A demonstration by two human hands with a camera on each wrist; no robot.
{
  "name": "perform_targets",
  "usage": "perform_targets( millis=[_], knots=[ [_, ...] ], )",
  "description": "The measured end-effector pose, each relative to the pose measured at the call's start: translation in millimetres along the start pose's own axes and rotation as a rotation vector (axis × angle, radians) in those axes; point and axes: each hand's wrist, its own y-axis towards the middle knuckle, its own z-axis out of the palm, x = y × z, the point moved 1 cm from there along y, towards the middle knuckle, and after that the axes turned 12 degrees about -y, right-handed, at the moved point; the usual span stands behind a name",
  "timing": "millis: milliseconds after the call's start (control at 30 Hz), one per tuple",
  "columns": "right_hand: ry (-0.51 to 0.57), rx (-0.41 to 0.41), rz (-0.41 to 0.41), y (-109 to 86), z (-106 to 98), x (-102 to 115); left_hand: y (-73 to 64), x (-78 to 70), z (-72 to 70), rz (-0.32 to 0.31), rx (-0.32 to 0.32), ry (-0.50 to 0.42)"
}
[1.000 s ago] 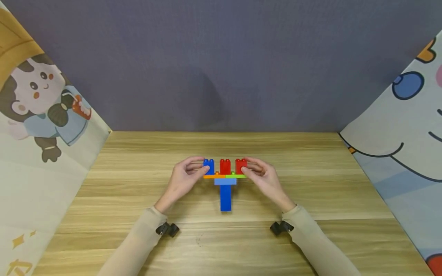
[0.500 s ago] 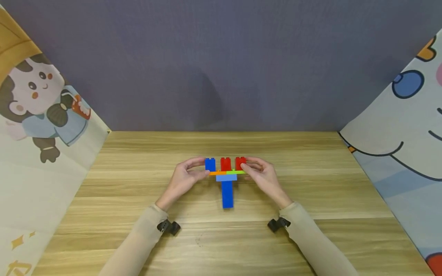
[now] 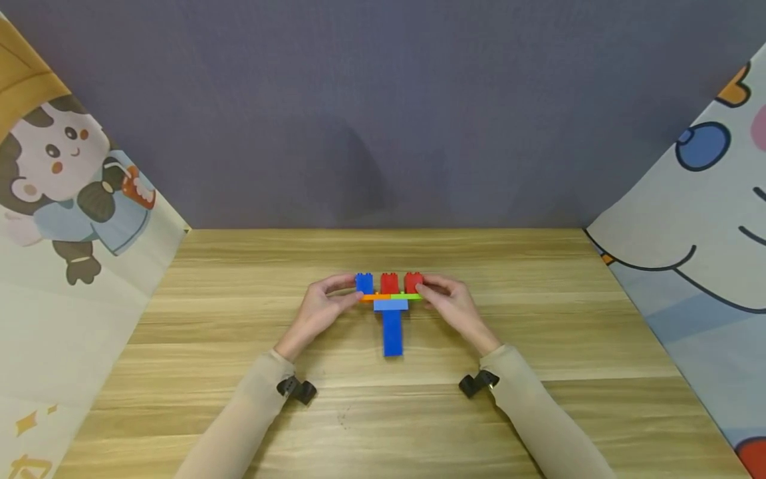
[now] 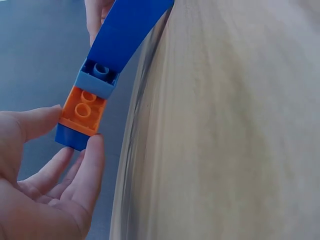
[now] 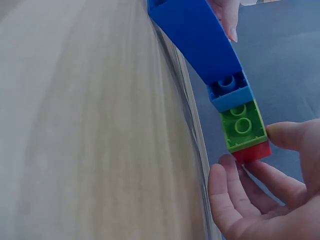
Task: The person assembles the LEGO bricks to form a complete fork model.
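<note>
Between my hands stands a T-shaped toy-brick structure. Its tall blue pillar (image 3: 392, 334) carries a light blue brick (image 3: 391, 305), topped by an orange plate (image 3: 374, 297) and a lime green plate (image 3: 408, 297). A blue brick (image 3: 364, 283) sits on the left end; a middle red brick (image 3: 389, 283) and a right red brick (image 3: 413, 282) sit along the top. My left hand (image 3: 320, 307) pinches the left end, thumb at the orange plate (image 4: 82, 112). At the other end, my right hand (image 3: 453, 306) pinches the right red brick (image 5: 252, 152) and green plate (image 5: 243, 126). Whether the pillar's foot touches the table is unclear.
The wood-grain table (image 3: 383, 426) spreads out around the structure. A grey wall panel (image 3: 383, 120) rises behind it, with cartoon-printed panels at the left (image 3: 114, 266) and right (image 3: 658, 246). Black wrist cameras sit on both sleeves.
The structure has shifted slightly away from me, in both hands. My left thumb has slid down from the blue brick's face to the orange plate's edge. The right grip looks the same.
</note>
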Motion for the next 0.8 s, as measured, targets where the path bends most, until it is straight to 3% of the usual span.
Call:
perform_targets(
  millis=[167,533,800],
  knots=[
    [-0.039,0.021,0.023,2.3,1,0,3.8,1.8,-0.6,-0.008,0.003,0.003],
    [-0.11,0.049,0.03,5.8,2,-3,9.3,6.1,-3.0,-0.061,-0.018,0.111],
    [-0.148,0.065,0.039,9.8,2,-7,10.7,10.1,-4.5,-0.066,0.005,0.184]
  ],
)
